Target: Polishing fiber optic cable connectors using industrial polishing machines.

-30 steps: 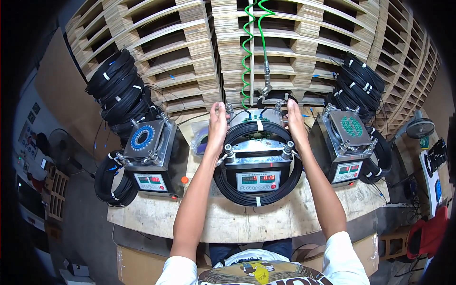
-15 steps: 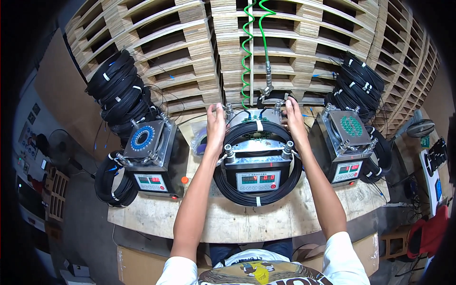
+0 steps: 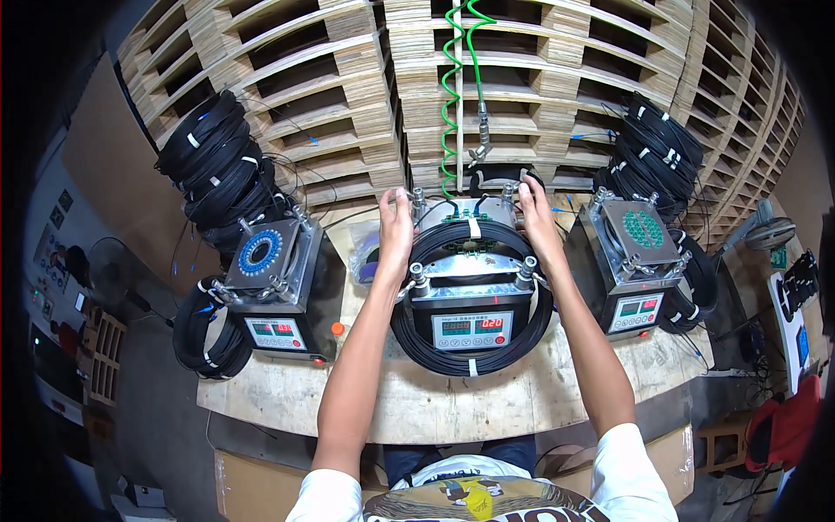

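My left hand (image 3: 397,230) is raised at the left side of the middle bench machine (image 3: 424,304), fingers stretched upward beside its rear left corner post (image 3: 419,196). On the other side my right hand (image 3: 538,222) rests by the rear right corner, fingers extended and slightly bent. Neither hand visibly holds anything. The machine has a metal top with knobbed posts and a lit digital panel (image 3: 474,329). A black cable coil (image 3: 473,369), bound with white ties, hangs around it. Green connector holders (image 3: 470,215) sit on its top, partly covered by the coil.
A similar machine (image 3: 268,291) with a blue connector ring stands left, another (image 3: 633,278) with green connectors right. Stacked black cable coils (image 3: 217,165) stand behind on both sides. A metal air gun (image 3: 483,135) dangles from a green hose before wooden pallets (image 3: 348,52). An orange-capped bottle (image 3: 338,329) is near the left machine.
The middle machine's panel shows different lit digits. The hanging air gun has swung a little to the left. My right fingers have shifted slightly left; my left hand stays in place.
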Motion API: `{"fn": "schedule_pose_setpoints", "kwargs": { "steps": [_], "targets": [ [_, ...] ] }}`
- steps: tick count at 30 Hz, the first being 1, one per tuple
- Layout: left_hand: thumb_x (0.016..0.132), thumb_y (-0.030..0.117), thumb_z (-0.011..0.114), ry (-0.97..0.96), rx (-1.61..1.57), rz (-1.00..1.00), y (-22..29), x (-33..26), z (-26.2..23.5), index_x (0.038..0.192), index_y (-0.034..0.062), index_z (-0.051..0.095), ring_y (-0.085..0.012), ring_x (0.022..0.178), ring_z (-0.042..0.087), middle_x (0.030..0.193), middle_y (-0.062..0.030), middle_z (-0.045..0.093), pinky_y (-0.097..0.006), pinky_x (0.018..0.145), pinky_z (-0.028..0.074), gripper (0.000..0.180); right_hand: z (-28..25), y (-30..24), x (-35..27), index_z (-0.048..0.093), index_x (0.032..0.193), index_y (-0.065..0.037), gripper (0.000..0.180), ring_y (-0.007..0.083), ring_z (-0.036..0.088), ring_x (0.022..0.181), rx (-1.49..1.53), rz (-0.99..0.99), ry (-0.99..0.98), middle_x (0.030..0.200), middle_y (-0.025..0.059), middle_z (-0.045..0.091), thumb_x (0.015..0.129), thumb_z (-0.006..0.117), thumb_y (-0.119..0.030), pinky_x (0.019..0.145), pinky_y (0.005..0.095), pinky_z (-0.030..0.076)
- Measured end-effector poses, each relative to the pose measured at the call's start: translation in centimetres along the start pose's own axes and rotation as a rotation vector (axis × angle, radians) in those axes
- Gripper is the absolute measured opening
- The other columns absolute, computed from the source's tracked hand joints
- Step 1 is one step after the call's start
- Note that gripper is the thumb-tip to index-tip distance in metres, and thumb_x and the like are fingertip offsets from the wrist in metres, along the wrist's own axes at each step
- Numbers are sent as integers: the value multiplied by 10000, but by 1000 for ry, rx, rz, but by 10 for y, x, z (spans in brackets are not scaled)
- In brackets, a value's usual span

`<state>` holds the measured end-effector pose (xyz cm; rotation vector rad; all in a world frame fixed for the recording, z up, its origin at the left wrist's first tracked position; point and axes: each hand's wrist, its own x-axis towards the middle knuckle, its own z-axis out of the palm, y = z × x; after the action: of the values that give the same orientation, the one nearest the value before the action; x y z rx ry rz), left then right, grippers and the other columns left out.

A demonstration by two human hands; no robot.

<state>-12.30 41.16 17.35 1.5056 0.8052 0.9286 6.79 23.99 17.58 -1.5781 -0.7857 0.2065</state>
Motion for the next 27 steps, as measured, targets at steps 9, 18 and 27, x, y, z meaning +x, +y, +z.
{"fn": "schedule_pose_setpoints", "kwargs": {
  "steps": [9, 18, 27],
  "targets": [
    [1006, 647, 415, 42, -14, -20, 9, -7, 0, 1521, 92, 324, -184, 861, 608, 1157, -144, 556, -323, 714, 510, 763, 2, -17, -7, 423, 1487, -67, 675, 321, 576, 1225, 75, 103, 18, 1364, 233, 572, 1026, 452, -558, 1043, 395, 426],
    [1023, 592, 440, -48, 10, -19, 8, -5, 0, 1522, 38, 295, -221, 964, 578, 1257, -196, 569, -347, 812, 498, 760, 1, -16, -6, 409, 1494, -66, 699, 340, 577, 1251, -2, 65, -19, 1395, 251, 550, 1024, 420, -583, 1054, 397, 418],
    [1010, 642, 418, -16, 31, -5, 9, -6, 0, 1508, 81, 343, -160, 923, 538, 1068, -120, 550, -300, 792, 488, 754, 0, -2, 0, 382, 1513, -83, 708, 287, 590, 1138, 16, 13, 5, 1394, 206, 529, 1024, 419, -593, 876, 361, 499]
  ]
}}
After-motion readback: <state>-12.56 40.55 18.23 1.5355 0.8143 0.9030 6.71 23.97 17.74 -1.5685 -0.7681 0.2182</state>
